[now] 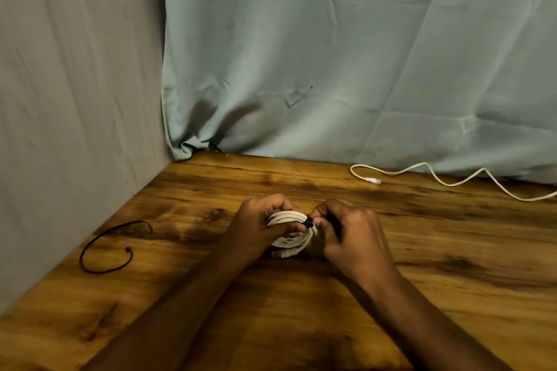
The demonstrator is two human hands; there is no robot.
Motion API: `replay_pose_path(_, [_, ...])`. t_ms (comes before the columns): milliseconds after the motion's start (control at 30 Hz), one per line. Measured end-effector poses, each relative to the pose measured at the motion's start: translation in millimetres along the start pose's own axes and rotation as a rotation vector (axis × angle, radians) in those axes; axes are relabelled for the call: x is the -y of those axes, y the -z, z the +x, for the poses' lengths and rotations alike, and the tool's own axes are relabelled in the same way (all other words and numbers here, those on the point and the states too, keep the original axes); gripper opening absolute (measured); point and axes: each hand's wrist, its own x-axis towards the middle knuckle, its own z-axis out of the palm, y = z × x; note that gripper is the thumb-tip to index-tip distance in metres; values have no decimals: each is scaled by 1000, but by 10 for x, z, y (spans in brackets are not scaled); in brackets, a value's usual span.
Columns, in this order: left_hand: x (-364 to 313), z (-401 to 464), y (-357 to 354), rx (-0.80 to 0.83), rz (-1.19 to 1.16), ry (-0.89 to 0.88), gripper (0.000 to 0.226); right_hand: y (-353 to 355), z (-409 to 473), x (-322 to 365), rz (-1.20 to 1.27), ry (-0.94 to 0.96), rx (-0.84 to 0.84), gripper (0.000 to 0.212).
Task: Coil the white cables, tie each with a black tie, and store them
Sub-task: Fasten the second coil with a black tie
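Two hands meet over one bundle: the coiled white round cable sits just above the brown wood-grain bench, near its middle, held between them. The left hand curls its fingers over the far side of the coil and its thumb under the near side, keeping the loops stacked together. The right hand pinches the thin black tie where it crosses the right edge of the coil; its fingertips are pressed together on the tie's dark knob-like end, and the tie's tail runs back into the palm, so how much slack is left cannot be told.

The relation that matters is this: the tie lies directly right of the coil, at the very point where the two grips face each other, and its length points away from the coil, toward the right wrist. The right hand is the nearer one to it, so tightening looks like a pull rightward while the left hand braces the loops against that pull. A white plug end shows just below the coil, toward the person.

Left of the coil, well apart, a second black cord-like tie lies in an open curl on the bench. Beyond and to the right of the coil, a loose white cable snakes along the foot of the pale blue cloth backdrop, uncoiled.

No brand, label or legible writing shows anywhere.
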Motion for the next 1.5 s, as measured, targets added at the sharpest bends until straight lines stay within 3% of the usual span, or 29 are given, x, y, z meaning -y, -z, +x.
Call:
replay_pose_path(133, [-23,25,37,3,79,-99,15,-16,44,-85,226,-65,25,16])
replay_pose_path(200, [-31,21,51,25,142,-146,12,49,78,-171,275,-7,85,20])
replay_pose_path(300, [-61,8,52,61,287,-194,19,135,109,-310,189,120,138,18])
replay_pose_path(433, [-104,-11,70,54,447,-249,15,150,110,-353,144,261,86,15])
replay_pose_path(667, [-151,-38,124,20,463,-286,27,204,107,-344,40,439,23,21])
replay_pose_path(833, [-145,-33,108,25,463,-262,19,203,86,-269,-83,508,17,19])
replay_pose_path(1067, [-136,-40,127,67,455,-230,35,116,37,-206,-6,400,71,16])
replay_pose_path(1267, [-91,-49,118,61,548,-274,13,88,46,-193,93,287,57,16])
replay_pose_path(1367, [-99,-46,109,19,551,-324,15,72,79,-184,376,83,118,19])
replay_pose_path(1500, [-57,-17,115,-58,556,-532,21,131,132,-148,727,-109,146,19])
